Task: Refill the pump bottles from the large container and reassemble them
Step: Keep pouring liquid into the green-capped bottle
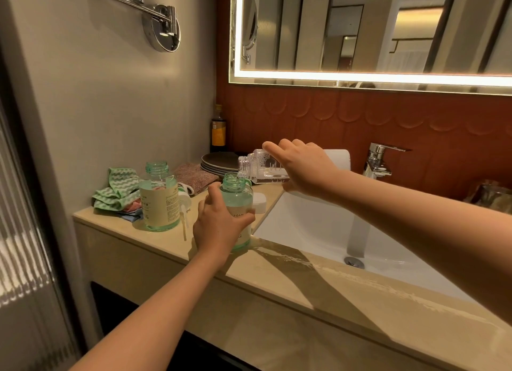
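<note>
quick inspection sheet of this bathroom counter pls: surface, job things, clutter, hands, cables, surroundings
surface: beige stone counter, glossy, set around a white sink basin.
job's things: clear plastic refill container tipped near level, its neck over the mouth of the open green-tinted pump bottle; a second open green-tinted bottle stands upright further left; white pump heads lie beside it.
clutter: green wavy-striped cloth, brown cloth, stack of dark plates, dark bottle with orange label in the corner.
hands: left hand grips the pump bottle being filled; right hand holds the container from above.
cables: nothing seen.
surroundings: chrome tap, lit wall mirror, chrome wall mount.
</note>
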Action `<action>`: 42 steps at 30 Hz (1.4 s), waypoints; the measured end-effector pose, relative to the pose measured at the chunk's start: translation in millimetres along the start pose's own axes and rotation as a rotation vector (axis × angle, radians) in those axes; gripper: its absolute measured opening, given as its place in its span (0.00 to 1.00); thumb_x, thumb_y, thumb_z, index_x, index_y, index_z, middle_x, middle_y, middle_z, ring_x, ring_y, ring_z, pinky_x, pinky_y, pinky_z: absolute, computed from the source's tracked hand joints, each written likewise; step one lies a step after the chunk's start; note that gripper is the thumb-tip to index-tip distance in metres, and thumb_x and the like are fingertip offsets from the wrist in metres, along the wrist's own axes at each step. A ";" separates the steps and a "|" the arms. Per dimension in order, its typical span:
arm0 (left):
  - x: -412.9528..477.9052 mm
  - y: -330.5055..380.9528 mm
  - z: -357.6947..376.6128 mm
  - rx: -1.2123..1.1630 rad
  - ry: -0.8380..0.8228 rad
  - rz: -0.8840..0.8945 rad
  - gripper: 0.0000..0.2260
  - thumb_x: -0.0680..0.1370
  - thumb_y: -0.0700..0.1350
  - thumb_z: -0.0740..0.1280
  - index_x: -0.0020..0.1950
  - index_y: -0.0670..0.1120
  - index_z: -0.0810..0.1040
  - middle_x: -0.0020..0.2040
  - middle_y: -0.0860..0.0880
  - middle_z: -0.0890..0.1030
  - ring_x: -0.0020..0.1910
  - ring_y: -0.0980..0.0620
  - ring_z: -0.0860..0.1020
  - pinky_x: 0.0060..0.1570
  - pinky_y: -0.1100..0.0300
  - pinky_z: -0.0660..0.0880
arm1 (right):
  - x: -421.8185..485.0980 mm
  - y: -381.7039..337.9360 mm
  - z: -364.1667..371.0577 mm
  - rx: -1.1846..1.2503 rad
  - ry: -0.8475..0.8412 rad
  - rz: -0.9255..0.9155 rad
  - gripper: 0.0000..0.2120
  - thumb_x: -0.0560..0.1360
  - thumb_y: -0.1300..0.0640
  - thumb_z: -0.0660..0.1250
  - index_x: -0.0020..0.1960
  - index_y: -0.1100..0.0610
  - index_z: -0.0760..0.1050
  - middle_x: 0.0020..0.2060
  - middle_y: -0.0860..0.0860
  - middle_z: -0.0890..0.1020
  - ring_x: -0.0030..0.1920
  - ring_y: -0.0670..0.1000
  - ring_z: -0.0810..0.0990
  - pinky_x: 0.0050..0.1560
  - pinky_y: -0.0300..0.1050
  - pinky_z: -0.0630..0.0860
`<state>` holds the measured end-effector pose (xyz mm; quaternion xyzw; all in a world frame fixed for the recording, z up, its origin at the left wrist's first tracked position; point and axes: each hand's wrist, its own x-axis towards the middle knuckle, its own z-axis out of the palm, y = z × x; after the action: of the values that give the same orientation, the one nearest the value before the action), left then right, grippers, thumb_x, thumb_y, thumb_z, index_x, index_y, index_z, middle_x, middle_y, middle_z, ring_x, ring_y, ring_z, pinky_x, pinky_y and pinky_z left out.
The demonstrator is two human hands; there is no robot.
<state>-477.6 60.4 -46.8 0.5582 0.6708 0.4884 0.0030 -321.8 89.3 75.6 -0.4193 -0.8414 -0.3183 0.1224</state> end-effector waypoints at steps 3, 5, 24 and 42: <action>0.4 0.0 0.0 -0.002 0.001 0.004 0.35 0.68 0.57 0.72 0.67 0.48 0.58 0.60 0.45 0.74 0.57 0.45 0.72 0.42 0.55 0.72 | -0.2 0.1 0.3 -0.003 0.004 -0.003 0.37 0.71 0.55 0.71 0.73 0.52 0.54 0.55 0.54 0.74 0.46 0.49 0.67 0.44 0.41 0.69; 0.3 -0.1 -0.2 0.001 0.000 0.004 0.35 0.68 0.57 0.72 0.67 0.48 0.58 0.60 0.45 0.73 0.57 0.45 0.72 0.42 0.55 0.72 | -0.2 0.2 0.3 -0.002 0.007 -0.004 0.37 0.71 0.55 0.71 0.73 0.52 0.55 0.55 0.54 0.74 0.46 0.49 0.67 0.43 0.41 0.68; -0.1 0.8 -2.1 0.004 -0.005 0.002 0.35 0.68 0.57 0.72 0.67 0.48 0.57 0.61 0.45 0.73 0.58 0.46 0.71 0.44 0.54 0.74 | 1.1 1.0 0.8 -0.023 0.004 -0.010 0.37 0.70 0.56 0.72 0.72 0.52 0.55 0.55 0.54 0.74 0.48 0.51 0.70 0.46 0.44 0.72; -1.0 2.8 -3.1 0.024 -0.008 -0.010 0.35 0.68 0.57 0.71 0.68 0.48 0.57 0.60 0.44 0.73 0.58 0.45 0.72 0.42 0.56 0.71 | 1.5 0.0 0.0 -0.036 0.000 -0.007 0.37 0.71 0.56 0.71 0.73 0.52 0.54 0.55 0.54 0.73 0.46 0.49 0.67 0.43 0.42 0.67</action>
<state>-476.8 57.3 -44.0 0.5568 0.6793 0.4780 0.0017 -322.7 90.3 76.3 -0.4186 -0.8369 -0.3339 0.1135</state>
